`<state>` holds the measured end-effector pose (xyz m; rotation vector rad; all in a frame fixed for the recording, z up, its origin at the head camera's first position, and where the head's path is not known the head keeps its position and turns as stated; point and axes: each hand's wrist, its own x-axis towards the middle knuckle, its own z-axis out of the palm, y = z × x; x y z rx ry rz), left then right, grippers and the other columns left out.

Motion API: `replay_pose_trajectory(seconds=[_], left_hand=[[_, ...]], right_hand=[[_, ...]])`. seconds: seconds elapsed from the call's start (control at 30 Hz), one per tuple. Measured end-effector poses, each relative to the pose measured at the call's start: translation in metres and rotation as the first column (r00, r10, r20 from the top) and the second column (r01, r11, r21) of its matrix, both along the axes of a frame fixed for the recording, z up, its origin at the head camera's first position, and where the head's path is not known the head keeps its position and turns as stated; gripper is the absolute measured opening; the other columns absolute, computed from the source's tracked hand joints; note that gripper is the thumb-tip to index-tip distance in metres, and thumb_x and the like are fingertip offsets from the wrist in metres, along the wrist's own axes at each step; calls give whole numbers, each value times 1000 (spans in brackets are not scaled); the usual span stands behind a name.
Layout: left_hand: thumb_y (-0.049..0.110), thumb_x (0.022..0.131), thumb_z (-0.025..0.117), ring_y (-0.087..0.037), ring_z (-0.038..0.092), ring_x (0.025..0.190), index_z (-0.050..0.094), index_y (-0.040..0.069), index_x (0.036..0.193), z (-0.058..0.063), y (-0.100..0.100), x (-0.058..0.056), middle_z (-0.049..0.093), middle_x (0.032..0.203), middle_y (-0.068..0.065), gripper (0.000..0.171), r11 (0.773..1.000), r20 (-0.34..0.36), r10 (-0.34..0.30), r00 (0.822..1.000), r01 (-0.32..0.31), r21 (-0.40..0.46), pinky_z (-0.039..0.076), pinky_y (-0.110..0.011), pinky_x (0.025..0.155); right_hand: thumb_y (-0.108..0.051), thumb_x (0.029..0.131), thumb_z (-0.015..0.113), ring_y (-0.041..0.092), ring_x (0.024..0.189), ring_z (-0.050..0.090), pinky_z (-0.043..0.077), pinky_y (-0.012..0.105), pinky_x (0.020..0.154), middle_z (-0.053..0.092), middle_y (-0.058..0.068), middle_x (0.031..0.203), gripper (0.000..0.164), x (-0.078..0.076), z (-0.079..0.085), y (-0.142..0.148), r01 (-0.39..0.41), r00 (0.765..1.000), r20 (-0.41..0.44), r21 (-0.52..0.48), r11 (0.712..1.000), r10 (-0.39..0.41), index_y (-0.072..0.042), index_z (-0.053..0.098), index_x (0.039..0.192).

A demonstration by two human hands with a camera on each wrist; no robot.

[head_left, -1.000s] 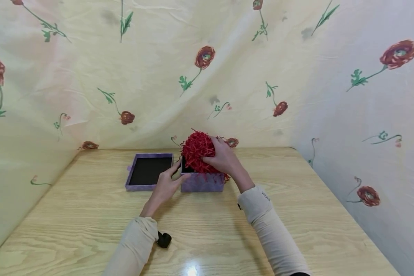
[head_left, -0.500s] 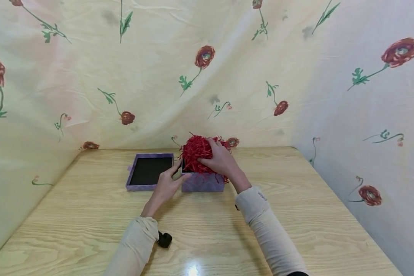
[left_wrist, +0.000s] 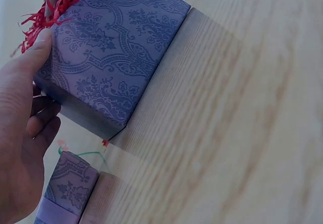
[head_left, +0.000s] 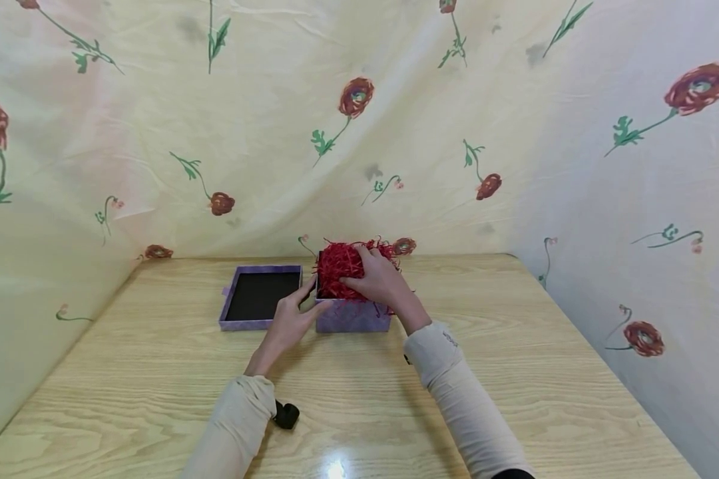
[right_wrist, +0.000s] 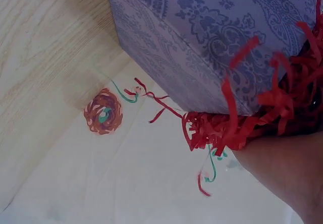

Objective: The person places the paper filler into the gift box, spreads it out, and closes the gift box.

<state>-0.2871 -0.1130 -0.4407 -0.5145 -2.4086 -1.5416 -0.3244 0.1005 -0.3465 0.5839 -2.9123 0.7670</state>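
A purple patterned box (head_left: pixel 352 318) with a dark interior stands at the back of the table, heaped with red shredded paper (head_left: pixel 337 266). My left hand (head_left: pixel 289 320) holds the box at its near left corner. In the left wrist view its thumb lies at the box's upper edge, and the other fingers bend against the side. From above, my right hand (head_left: pixel 381 279) grips the shredded paper in the box; its fingertips are partly buried. Red strands (right_wrist: pixel 237 128) spill over the box's rim in the right wrist view.
Left of the box, the purple lid (head_left: pixel 245 326) lies with its black inside up and a small ribbon tab at its left. A flowered cloth (head_left: pixel 275 133) hangs behind the wooden table (head_left: pixel 359 399). A black object (head_left: pixel 286 416) shows at the left cuff.
My right hand has moved down and slightly left, and the mound of shredded paper has sunk lower into the box. My left hand has stayed at the box corner.
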Motion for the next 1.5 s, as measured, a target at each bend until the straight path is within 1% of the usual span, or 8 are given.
replay_pose_trajectory(seconds=[0.23, 0.43, 0.73, 0.9, 1.1, 1.2, 1.33, 1.5], left_hand=[[34, 99, 74, -37, 40, 145, 40, 10, 160, 0, 0, 1, 42, 158, -17, 74, 1000, -2, -9, 1000, 9, -1, 39, -58, 112], [35, 99, 73, -35, 39, 146, 39, 16, 161, -1, 0, 1, 42, 158, -15, 74, 1000, 10, -7, 1000, 7, -1, 38, -57, 112], [33, 99, 73, -36, 44, 143, 40, 13, 160, -1, 0, 1, 46, 155, -17, 72, 1000, -15, -5, 1000, 5, -4, 40, -57, 111], [34, 99, 72, -36, 44, 143, 40, 14, 160, -1, 1, 1, 46, 155, -17, 72, 1000, -11, -4, 1000, 4, -12, 41, -57, 111], [32, 100, 72, -36, 43, 143, 40, 12, 160, 0, 1, 0, 45, 156, -16, 72, 1000, -28, -9, 1000, 9, -7, 40, -56, 112], [31, 99, 73, -36, 42, 144, 40, 12, 160, 1, 1, 1, 44, 157, -17, 72, 1000, -31, -9, 999, 9, -4, 40, -57, 111], [31, 99, 73, -38, 41, 144, 39, 12, 160, 2, 1, 1, 43, 157, -20, 73, 1000, -26, -11, 1000, 11, -4, 40, -58, 111], [31, 99, 73, -38, 41, 144, 39, 11, 160, 2, 1, 2, 43, 157, -17, 73, 1000, -23, -9, 1000, 9, -2, 39, -58, 111]], right_hand=[[-38, 96, 75, 39, 127, 57, 48, 54, 104, 50, 24, 145, 78, -2, -5, -3, 8, 1000, 19, -1, 1000, -8, -4, 40, 157], [-39, 97, 74, 40, 131, 53, 46, 55, 106, 47, 26, 149, 79, -3, -8, -4, 6, 1000, 9, 3, 1000, -6, -2, 39, 158], [-42, 98, 72, 41, 127, 56, 48, 55, 104, 54, 24, 144, 69, 12, -11, -2, 26, 994, -107, 9, 1000, -25, -1, 50, 150], [-36, 98, 74, 43, 124, 57, 46, 59, 104, 58, 24, 138, 62, 25, -17, 3, 27, 966, -258, 2, 1000, -26, 1, 55, 144], [-28, 94, 78, 43, 112, 61, 54, 58, 90, 60, 26, 129, 55, 42, -21, 13, 10, 902, -432, -2, 1000, -10, 5, 62, 135], [-26, 92, 79, 42, 107, 63, 56, 56, 85, 61, 26, 126, 54, 49, -22, 19, 1, 886, -463, -10, 1000, -6, 5, 63, 133], [-25, 93, 79, 38, 100, 63, 57, 51, 77, 60, 23, 124, 52, 54, -24, 25, -19, 881, -473, -1, 1000, 16, 5, 63, 133], [-23, 94, 78, 33, 100, 64, 59, 47, 74, 61, 21, 124, 47, 57, -26, 27, -79, 867, -491, 36, 996, 86, 3, 64, 131]])
